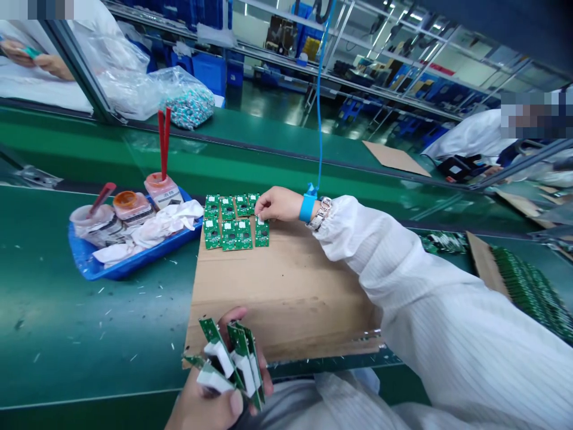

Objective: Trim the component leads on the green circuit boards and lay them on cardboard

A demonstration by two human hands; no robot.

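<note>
My left hand [215, 397] is closed on a fan of several small green circuit boards [233, 361] with white parts, held low near my lap. My right hand [278, 204] reaches across a brown cardboard sheet [286, 292] and pinches a green circuit board [262, 232] at the end of the near row. Two rows of similar boards [229, 222] lie flat at the sheet's far left corner. A blue wrist strap [307, 207] with a coiled blue cord and a watch sit on my right wrist.
A blue tray [111, 269] on the left holds capped jars, red-handled brushes and white wipes. A stack of green boards [532, 292] lies at right beside cardboard. Beyond the green conveyor belt [268, 155] are plastic bags of parts and other workers in white coats.
</note>
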